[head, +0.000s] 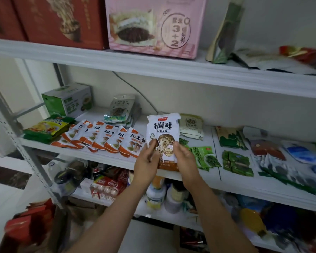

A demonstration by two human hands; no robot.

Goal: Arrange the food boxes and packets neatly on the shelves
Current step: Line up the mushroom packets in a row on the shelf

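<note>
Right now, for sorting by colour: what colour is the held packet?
The packet is white, brown at bottom; head view.

Left hand (147, 161): raised, thumb and fingers pinching the packet (163, 128) at its lower left edge.
Right hand (185, 158): raised, pinching its lower right edge.
Forearms (106, 216): bare, reaching up and forward, converging.

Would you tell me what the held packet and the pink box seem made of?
White packet: likely glossy plastic film, judging by its sheen and wavy top edge. Pink box: probably printed cardboard, with flat, stiff faces.
</note>
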